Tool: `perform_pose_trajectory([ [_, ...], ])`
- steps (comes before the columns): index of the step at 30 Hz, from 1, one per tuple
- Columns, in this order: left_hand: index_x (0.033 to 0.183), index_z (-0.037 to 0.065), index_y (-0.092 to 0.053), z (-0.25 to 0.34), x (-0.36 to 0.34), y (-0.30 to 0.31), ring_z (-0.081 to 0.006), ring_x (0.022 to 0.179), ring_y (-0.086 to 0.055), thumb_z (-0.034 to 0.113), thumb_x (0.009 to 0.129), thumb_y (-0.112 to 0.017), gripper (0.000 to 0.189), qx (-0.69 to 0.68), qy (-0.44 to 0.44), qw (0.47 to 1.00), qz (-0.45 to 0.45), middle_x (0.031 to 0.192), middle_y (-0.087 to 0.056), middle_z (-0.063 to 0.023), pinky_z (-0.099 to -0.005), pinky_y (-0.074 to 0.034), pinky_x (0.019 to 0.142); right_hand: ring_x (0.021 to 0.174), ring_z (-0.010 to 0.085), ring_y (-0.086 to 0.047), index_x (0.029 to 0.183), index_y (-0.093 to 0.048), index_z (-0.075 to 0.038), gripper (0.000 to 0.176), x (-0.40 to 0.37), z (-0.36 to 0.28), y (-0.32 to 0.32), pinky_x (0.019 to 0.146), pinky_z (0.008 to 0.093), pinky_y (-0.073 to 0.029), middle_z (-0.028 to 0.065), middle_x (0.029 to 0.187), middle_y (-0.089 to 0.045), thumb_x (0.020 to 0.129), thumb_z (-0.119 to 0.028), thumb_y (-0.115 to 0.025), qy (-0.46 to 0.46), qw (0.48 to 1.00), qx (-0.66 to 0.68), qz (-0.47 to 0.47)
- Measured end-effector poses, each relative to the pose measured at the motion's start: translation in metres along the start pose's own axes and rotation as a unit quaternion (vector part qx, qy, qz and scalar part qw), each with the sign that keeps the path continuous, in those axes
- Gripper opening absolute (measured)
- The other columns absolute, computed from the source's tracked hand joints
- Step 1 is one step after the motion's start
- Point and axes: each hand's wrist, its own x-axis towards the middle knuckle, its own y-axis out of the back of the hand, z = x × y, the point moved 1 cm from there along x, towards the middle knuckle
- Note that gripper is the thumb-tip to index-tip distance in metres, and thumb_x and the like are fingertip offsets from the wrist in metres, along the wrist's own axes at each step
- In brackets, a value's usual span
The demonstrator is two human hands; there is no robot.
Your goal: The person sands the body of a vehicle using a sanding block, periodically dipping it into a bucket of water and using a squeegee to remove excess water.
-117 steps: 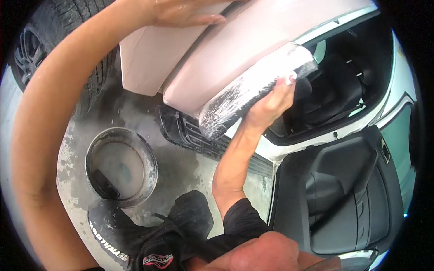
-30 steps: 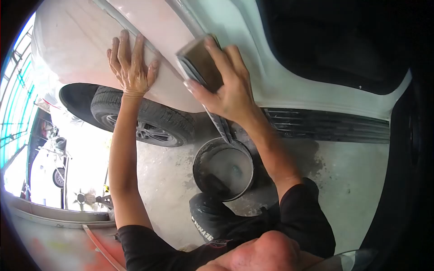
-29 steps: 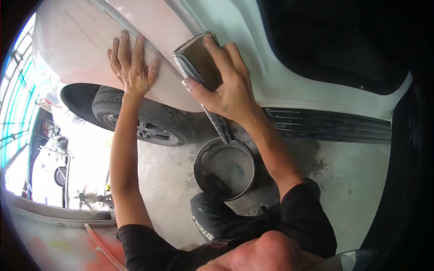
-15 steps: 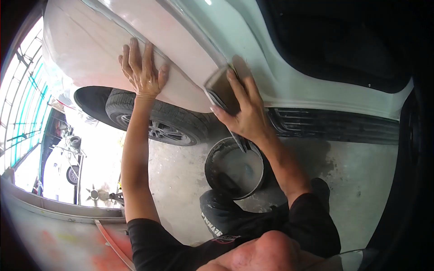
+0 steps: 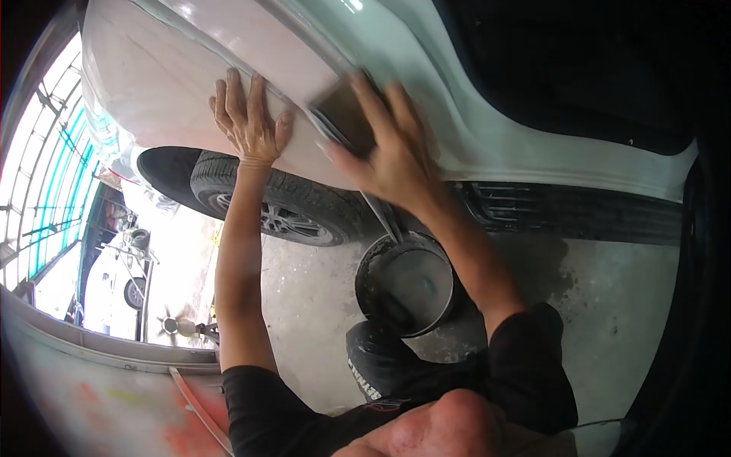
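My left hand (image 5: 251,126) lies flat with its fingers spread on the pale pinkish body panel (image 5: 167,84) of a car, above the wheel arch. It holds nothing and looks wet. To its right, my right hand (image 5: 392,152), blurred by motion, is closed around a dark brownish-grey sanding block (image 5: 344,114). The block's face rests against the panel near a raised crease, beside the white-green bodywork (image 5: 457,145). Part of the block is hidden under my fingers.
A black bucket (image 5: 359,286) of cloudy water stands on the concrete floor (image 5: 304,289) below my hands. The car's wheel (image 5: 282,206) and a ribbed black side step (image 5: 579,209) are close by. A fan (image 5: 171,326) stands lower left, near a paint-marked panel (image 5: 114,404).
My right hand has moved left and slightly up along the panel with the sanding block. My left hand stays flat at about the same place, while the view has shifted a little.
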Motion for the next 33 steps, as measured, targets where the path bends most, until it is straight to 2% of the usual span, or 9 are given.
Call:
perform_pose_trajectory([
  [3,0.145,0.012,-0.056,-0.001,-0.001,0.003,-0.0445,0.146,-0.03,0.063,0.096,-0.046,0.071,-0.012,-0.002,1.0,-0.002,0.157,-0.038,-0.0229,-0.0604,-0.018,0.118,0.1,0.0439,-0.058,0.143,-0.048,0.01,0.083,0.042,-0.009,-0.004,0.087,0.0496,-0.05,0.0296,0.118,-0.053,0.08,-0.031,-0.083,-0.008,0.997,0.076,-0.013],
  [9,0.145,0.012,-0.055,0.003,0.001,0.004,-0.0457,0.145,-0.031,0.06,0.094,-0.052,0.07,0.012,0.006,1.0,-0.014,0.157,-0.038,-0.0228,-0.0624,-0.019,0.118,0.099,0.0416,-0.059,0.143,-0.048,0.011,0.085,-0.008,0.012,-0.004,0.087,0.0494,-0.05,0.0292,0.114,-0.054,0.078,-0.031,-0.084,0.014,0.999,0.037,-0.002],
  [13,0.144,0.013,-0.056,0.0,-0.003,0.0,-0.0453,0.146,-0.03,0.063,0.093,-0.053,0.071,-0.013,0.016,1.0,-0.009,0.157,-0.038,-0.0218,-0.0633,-0.02,0.118,0.095,0.0427,-0.059,0.144,-0.046,0.008,0.086,0.088,-0.018,-0.017,0.084,0.0492,-0.051,0.0296,0.11,-0.054,0.079,-0.032,-0.084,0.059,0.997,0.04,0.027],
  [19,0.145,0.016,-0.055,0.002,0.001,0.006,-0.0443,0.145,-0.03,0.062,0.09,-0.059,0.072,0.017,0.019,0.999,-0.03,0.159,-0.037,-0.0188,-0.064,-0.021,0.117,0.095,0.0409,-0.06,0.143,-0.046,0.012,0.085,0.021,0.002,0.001,0.083,0.0477,-0.052,0.0267,0.109,-0.055,0.081,-0.033,-0.083,0.048,0.998,0.025,-0.012],
  [21,0.146,0.013,-0.051,0.003,0.0,0.007,-0.0458,0.147,-0.028,0.061,0.092,-0.053,0.072,0.022,0.019,0.999,-0.039,0.16,-0.035,-0.0207,-0.063,-0.018,0.119,0.095,0.0408,-0.061,0.142,-0.046,0.013,0.084,0.025,0.002,-0.004,0.083,0.0478,-0.052,0.0267,0.11,-0.055,0.081,-0.033,-0.083,0.044,0.998,0.033,-0.002],
  [23,0.144,0.015,-0.056,0.002,0.001,0.006,-0.0448,0.145,-0.03,0.061,0.087,-0.061,0.073,0.007,0.024,0.999,-0.028,0.159,-0.037,-0.0192,-0.0643,-0.021,0.117,0.096,0.0419,-0.061,0.142,-0.047,0.012,0.083,0.061,-0.007,-0.018,0.084,0.0485,-0.052,0.0278,0.111,-0.055,0.082,-0.034,-0.082,0.073,0.995,0.051,0.042],
  [25,0.143,0.015,-0.056,-0.001,-0.002,0.004,-0.0451,0.145,-0.03,0.06,0.088,-0.061,0.072,0.001,0.022,0.999,-0.027,0.159,-0.037,-0.0192,-0.0643,-0.02,0.117,0.095,0.042,-0.061,0.141,-0.048,0.011,0.081,0.122,-0.033,-0.023,0.084,0.0492,-0.052,0.0279,0.11,-0.055,0.082,-0.034,-0.081,0.063,0.998,0.012,0.018],
  [28,0.144,0.016,-0.056,-0.001,-0.001,0.006,-0.0449,0.145,-0.03,0.058,0.088,-0.061,0.07,-0.002,0.027,0.999,-0.035,0.159,-0.037,-0.0193,-0.064,-0.02,0.117,0.093,0.0423,-0.061,0.14,-0.049,0.01,0.08,0.151,-0.032,-0.035,0.081,0.0505,-0.052,0.0274,0.107,-0.054,0.082,-0.036,-0.081,0.151,0.982,0.047,0.103],
  [33,0.145,0.017,-0.055,0.006,0.004,0.011,-0.0429,0.146,-0.031,0.055,0.088,-0.063,0.069,0.003,0.032,0.999,-0.024,0.158,-0.04,-0.0184,-0.0628,-0.022,0.117,0.094,0.0451,-0.061,0.14,-0.048,0.011,0.08,0.049,-0.004,-0.01,0.08,0.0522,-0.053,0.0304,0.111,-0.055,0.083,-0.037,-0.079,0.053,0.998,0.015,-0.005],
])
